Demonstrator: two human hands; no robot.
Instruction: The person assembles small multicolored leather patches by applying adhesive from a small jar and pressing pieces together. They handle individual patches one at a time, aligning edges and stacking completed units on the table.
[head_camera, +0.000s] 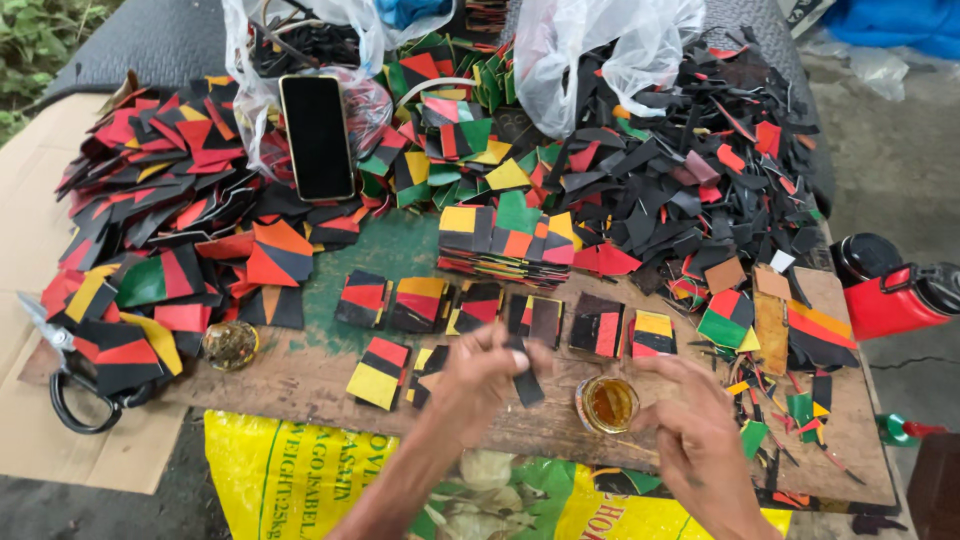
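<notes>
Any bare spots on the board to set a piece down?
Bare wood between the brass lid and the yellow-red square. Green patch under the phone, left of the stacked squares. Crowded: left pile, black scrap heap, and around the glue tin by both hands.

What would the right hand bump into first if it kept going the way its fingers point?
Probably the small open tin of amber glue. The right hand points up and left, with its fingertips just beside the tin's rim. Height above the wooden board is hard to judge.

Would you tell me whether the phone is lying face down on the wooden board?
No, the phone rests screen up on a plastic bag behind the board.
</notes>
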